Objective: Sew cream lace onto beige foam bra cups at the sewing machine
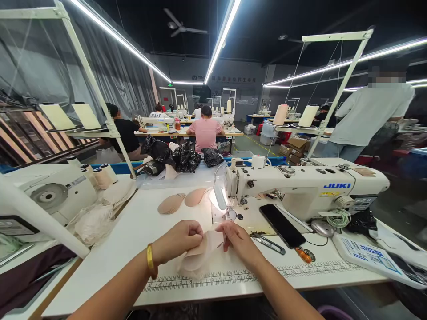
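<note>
My left hand (pixel 182 240), with a gold bracelet at the wrist, pinches the edge of a thin beige fabric piece (pixel 196 255). Sheer pale fabric hangs with it over the ruler strip (pixel 216 280). On the other side, my right hand (pixel 235 238) pinches the upper right edge of the same sheer fabric. Both hands are just in front of the lit needle area of a white sewing machine (pixel 283 182). Beyond my left hand lie two stacks of beige oval fabric pieces, a left stack (pixel 171 204) and a right stack (pixel 195 197).
Right of my hands lie thread snips (pixel 268 243), a black phone (pixel 282 224), an orange-handled item (pixel 303 254) and a white-and-blue package (pixel 370 255). Black plastic bags (pixel 180 153) sit at the table's back. Another machine (pixel 50 191) stands left. People work farther off.
</note>
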`<state>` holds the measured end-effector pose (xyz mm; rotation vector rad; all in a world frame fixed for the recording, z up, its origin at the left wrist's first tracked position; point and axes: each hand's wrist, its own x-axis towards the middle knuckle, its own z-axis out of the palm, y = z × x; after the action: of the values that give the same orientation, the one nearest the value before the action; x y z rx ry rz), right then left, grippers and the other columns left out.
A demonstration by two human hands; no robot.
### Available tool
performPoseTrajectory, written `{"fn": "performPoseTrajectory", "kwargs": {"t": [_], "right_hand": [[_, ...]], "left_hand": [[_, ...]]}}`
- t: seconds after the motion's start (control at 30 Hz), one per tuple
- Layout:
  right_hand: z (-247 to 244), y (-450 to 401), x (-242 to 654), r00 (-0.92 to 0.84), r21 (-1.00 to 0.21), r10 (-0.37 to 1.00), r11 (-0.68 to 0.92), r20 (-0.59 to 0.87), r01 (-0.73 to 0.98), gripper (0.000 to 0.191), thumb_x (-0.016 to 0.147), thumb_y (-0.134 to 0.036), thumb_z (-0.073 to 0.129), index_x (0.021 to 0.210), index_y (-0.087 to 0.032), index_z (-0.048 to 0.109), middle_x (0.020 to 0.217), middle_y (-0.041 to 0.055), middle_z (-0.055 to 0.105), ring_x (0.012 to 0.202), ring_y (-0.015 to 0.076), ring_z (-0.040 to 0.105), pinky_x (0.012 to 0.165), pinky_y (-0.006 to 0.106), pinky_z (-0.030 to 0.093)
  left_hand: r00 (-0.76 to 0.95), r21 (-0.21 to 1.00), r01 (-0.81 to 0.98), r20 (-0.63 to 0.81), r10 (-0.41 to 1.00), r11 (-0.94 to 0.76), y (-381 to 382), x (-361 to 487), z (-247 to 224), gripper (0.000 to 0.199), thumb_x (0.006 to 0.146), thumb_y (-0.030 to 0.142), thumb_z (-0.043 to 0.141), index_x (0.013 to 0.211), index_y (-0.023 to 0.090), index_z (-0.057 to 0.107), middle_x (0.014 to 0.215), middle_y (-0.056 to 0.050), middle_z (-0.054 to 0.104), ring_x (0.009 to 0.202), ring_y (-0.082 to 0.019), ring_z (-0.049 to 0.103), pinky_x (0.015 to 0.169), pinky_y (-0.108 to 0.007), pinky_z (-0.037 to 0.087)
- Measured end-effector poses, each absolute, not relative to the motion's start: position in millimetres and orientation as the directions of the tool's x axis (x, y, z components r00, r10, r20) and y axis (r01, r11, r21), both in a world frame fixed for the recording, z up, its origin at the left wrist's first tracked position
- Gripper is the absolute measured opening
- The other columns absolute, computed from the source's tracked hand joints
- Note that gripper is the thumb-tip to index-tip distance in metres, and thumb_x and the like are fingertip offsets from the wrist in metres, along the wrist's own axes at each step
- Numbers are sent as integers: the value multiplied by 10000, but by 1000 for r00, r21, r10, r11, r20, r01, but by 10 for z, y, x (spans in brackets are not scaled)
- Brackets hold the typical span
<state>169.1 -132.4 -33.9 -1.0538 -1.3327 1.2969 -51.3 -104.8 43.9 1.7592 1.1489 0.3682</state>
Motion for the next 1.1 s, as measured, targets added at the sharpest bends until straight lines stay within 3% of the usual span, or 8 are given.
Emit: {"fn": "performPoseTrajectory", "kwargs": {"t": [0.13, 0.27, 0.4, 0.5, 0.6, 0.77, 0.9, 1.1], "right_hand": [[-308, -1513, 1650, -201, -982, 977, 109, 77, 154, 442, 911, -651, 662, 998, -220, 700, 778, 19, 672, 742, 229, 663, 657, 319, 498], [-251, -1624, 1666, -325, -879, 929, 297, 175, 374, 334, 996, -561, 553, 1019, -267, 712, 798, 41, 741, 720, 247, 686, 677, 347, 528], [-146, -1593, 1762, -417, -762, 861, 472, 290, 444, 258, 1027, -491, 525, 1012, -305, 703, 861, 39, 766, 652, 222, 684, 627, 324, 534], [-37, -1528, 1796, -333, -642, 832, 554, 443, 530, 169, 1025, -404, 554, 1016, -305, 690, 847, 43, 758, 696, 238, 704, 641, 331, 542], [45, -1467, 1739, -245, -531, 738, 638, 629, 558, 157, 1023, -286, 546, 1071, -296, 694, 982, 80, 775, 875, 269, 729, 756, 371, 566], [-130, -1210, 1734, -353, -461, 735, 653, 580, 601, 303, 1027, -165, 445, 997, -262, 730, 1067, 92, 762, 988, 254, 691, 864, 377, 550], [-366, -974, 1998, -482, -462, 791, 611, 377, 643, 314, 1020, -161, 457, 944, -273, 739, 937, 13, 753, 836, 202, 659, 757, 303, 504], [-442, -827, 2313, -578, -405, 731, 682, 363, 609, 338, 962, -41, 484, 1062, -245, 735, 1166, 47, 755, 1058, 227, 637, 888, 333, 502]], "left_hand": [[462, 810, 552, -100, 881, -197, -1057, -421, 405, 220, 747, 357, 661, 855, 173, 714, 861, -81, 727, 816, -278, 661, 668, -325, 462], [629, 808, 445, 26, 777, -387, -1064, -462, 474, 839, 701, 484, 847, 1463, 256, 579, 1533, -109, 563, 1385, -391, 508, 1098, -457, 429], [762, 723, 499, -105, 639, -477, -1034, -501, 516, 501, 741, 366, 820, 1206, 242, 682, 996, -33, 750, 967, -301, 689, 822, -373, 524], [701, 675, 545, -42, 712, -497, -991, -558, 579, 132, 776, 231, 710, 877, 230, 625, 704, 41, 593, 658, -180, 577, 582, -267, 400], [668, 565, 541, 163, 727, -624, -952, -630, 591, 113, 778, 133, 599, 829, 223, 553, 710, 23, 557, 661, -180, 519, 617, -299, 344], [811, 11, 512, 324, 488, -859, -858, -633, 244, 222, 921, 71, 449, 802, 213, 572, 751, -46, 641, 687, -220, 551, 679, -366, 360], [904, -37, 371, 244, 352, -928, -779, -431, 5, 143, 934, 111, 577, 823, 200, 585, 841, -40, 674, 754, -223, 586, 741, -365, 424], [922, -101, 358, 197, 334, -928, -499, -92, -101, 208, 857, -4, 574, 799, 194, 550, 804, -26, 619, 698, -207, 534, 682, -345, 407]]}}
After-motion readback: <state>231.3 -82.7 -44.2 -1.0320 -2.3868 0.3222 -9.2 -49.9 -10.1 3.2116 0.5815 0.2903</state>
